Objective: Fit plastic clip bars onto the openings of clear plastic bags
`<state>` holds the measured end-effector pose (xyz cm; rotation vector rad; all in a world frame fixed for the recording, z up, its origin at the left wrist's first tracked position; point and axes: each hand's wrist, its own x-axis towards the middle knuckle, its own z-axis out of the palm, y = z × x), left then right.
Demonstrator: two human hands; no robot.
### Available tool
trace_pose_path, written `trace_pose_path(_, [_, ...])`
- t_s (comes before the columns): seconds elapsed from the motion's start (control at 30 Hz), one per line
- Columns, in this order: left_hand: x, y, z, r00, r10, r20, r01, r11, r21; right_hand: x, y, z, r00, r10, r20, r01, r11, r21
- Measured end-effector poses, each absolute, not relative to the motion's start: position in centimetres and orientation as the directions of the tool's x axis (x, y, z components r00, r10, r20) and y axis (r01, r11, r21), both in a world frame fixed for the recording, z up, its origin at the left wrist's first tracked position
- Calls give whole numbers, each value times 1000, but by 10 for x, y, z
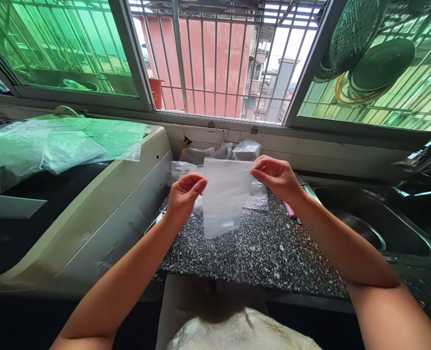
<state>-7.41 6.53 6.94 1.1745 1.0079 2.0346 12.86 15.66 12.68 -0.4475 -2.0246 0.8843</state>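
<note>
Both hands pinch a clear plastic bag (223, 194) by its top corners.
Left hand (185, 197) and right hand (278, 177) hold it above the speckled counter (259, 253).

I see a dark speckled granite surface (266, 248) running from a white appliance on my left to a steel sink (376, 218) set into it on my right. At its back edge, against the tiled wall under the window, lies a loose heap of clear plastic bags (215, 153), at least 3, some crumpled. 1 more flat clear bag (257, 197) lies on the stone just in front of that heap. A pink item (289, 210) rests near the sink's rim, mostly hidden, so I cannot tell what it is.
</note>
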Motion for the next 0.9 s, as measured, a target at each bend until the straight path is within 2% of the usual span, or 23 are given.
trace_pose_path(0.23, [-66,73,81,-419,806,417,-157,-517,842,138,149,127,-570,617,543,27,674,-738])
trace_pose_path(0.6, [-55,76,85,-351,778,521,-71,-577,814,149,149,140,-620,659,426,150,632,-760])
trace_pose_path(0.73, [-49,71,83,-308,790,529,-25,-563,826,144,147,146,-674,614,410,207,690,-693])
trace_pose_path(0.9, [-41,69,82,-219,815,536,9,-548,837,131,145,142,-758,495,424,222,808,-545])
